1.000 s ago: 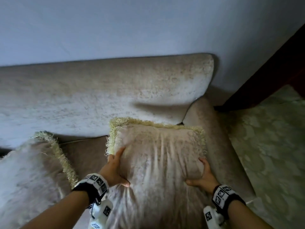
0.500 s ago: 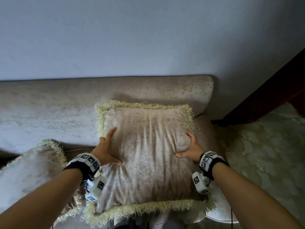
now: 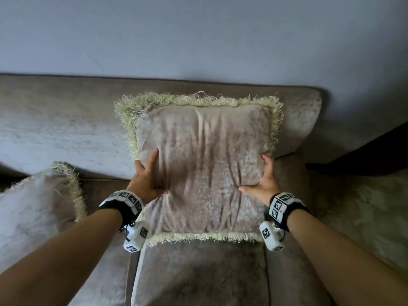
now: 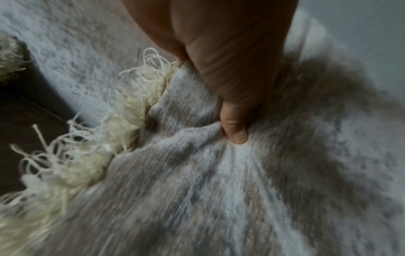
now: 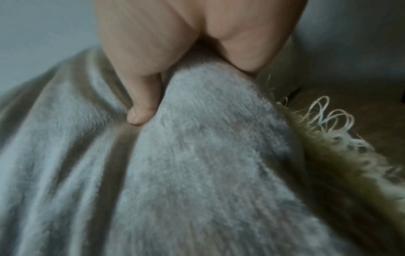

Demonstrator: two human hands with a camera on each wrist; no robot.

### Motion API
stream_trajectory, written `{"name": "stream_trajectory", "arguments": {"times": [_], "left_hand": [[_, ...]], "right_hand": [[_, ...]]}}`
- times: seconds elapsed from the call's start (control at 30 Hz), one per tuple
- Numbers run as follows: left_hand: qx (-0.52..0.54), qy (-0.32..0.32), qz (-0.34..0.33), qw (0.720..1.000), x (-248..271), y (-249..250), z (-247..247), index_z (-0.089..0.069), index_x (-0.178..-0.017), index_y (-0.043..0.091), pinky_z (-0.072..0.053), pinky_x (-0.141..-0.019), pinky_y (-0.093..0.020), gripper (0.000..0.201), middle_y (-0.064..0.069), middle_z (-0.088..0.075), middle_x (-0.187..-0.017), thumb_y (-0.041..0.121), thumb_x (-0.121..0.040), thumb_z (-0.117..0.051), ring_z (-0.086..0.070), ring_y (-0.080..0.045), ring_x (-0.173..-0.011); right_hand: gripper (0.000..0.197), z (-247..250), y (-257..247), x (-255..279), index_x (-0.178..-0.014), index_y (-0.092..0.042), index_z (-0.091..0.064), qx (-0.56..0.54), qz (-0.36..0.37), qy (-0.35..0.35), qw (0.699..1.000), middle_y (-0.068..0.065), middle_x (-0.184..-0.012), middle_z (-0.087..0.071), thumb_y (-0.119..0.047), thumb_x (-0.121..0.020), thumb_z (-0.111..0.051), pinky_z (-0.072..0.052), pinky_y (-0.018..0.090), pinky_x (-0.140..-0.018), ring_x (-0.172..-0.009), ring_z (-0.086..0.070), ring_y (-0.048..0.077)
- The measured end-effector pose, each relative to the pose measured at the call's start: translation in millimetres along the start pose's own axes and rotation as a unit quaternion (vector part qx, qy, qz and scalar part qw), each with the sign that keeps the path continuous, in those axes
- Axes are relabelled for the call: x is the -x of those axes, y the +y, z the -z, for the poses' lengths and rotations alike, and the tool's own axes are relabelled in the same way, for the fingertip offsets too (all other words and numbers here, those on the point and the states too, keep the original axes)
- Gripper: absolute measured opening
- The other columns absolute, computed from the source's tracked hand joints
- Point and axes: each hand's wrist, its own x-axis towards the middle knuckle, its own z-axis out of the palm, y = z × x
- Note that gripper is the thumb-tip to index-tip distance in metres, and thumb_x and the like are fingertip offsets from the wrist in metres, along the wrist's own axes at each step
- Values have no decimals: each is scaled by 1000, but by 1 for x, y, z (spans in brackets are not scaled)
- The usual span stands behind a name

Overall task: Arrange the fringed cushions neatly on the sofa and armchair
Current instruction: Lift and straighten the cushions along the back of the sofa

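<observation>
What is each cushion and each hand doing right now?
Held cushion: upright against the sofa back, gripped at both sides, fabric creased.
Second cushion: on the seat to the left, untouched.
Left hand: grips the held cushion's left side.
Right hand: grips its right side.

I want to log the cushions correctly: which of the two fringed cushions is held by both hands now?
The beige velvet fringed cushion upright against the sofa backrest; the left hand and right hand pinch its sides. The other fringed cushion, far left, is untouched.

Behind it all you see a plain pale wall [image 3: 198, 36], and at your right a dark wooden edge [image 3: 375, 151], perhaps furniture, above a pale patterned floor covering [image 3: 375, 206].
</observation>
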Motion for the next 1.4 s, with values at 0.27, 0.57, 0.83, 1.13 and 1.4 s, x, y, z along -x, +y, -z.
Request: {"name": "stream_trajectory", "arguments": {"times": [0.27, 0.57, 0.83, 1.13, 1.4], "left_hand": [[-70, 60, 34, 995, -42, -62, -119, -20, -146, 14, -46, -83, -62, 113, -42, -39, -126, 19, -57, -91, -53, -54, -88], [-116, 48, 102, 987, -82, -119, -203, -19, -117, 13, -29, -103, -66, 66, -48, -38, -126, 16, -71, -66, -43, -73, -98], [-114, 83, 12, 990, -80, -123, -193, -15, -129, 22, -41, -93, -65, 99, -59, -27, -124, 9, -60, -86, -46, -70, -100], [-130, 197, -62, 970, -20, -125, -165, -40, -137, 24, -41, -97, -53, 74, -31, -38, -132, 14, -70, -70, -45, -43, -114], [-136, 206, -196, 949, 13, -94, -157, -45, -131, 18, -44, -90, -52, 66, -29, -45, -126, 19, -71, -72, -43, -40, -113]], "right_hand": [[105, -51, 92, -48, -135, -46, -13, -8, 12, 63, 998, -9, -133, -29, -15, -67, -87, -29, 28, -106, -124, -36, 12], [100, -102, 174, -83, -129, -30, -5, 61, 7, 131, 990, 14, -144, -34, -22, -71, -86, -27, 12, -94, -125, -43, 19], [93, -115, 191, -82, -118, -37, -13, 87, 55, 142, 985, 9, -131, -31, -7, -67, -85, -25, -5, -87, -116, -38, 15], [87, -95, 167, -32, -129, -17, -30, 173, 118, 214, 954, 3, -130, -24, -36, -63, -85, -47, 50, -94, -119, -39, 33], [63, -111, 125, -5, -113, -21, -37, 155, 195, 119, 961, 13, -112, -45, -67, -77, -58, -50, 36, -75, -96, -52, 27]]}}
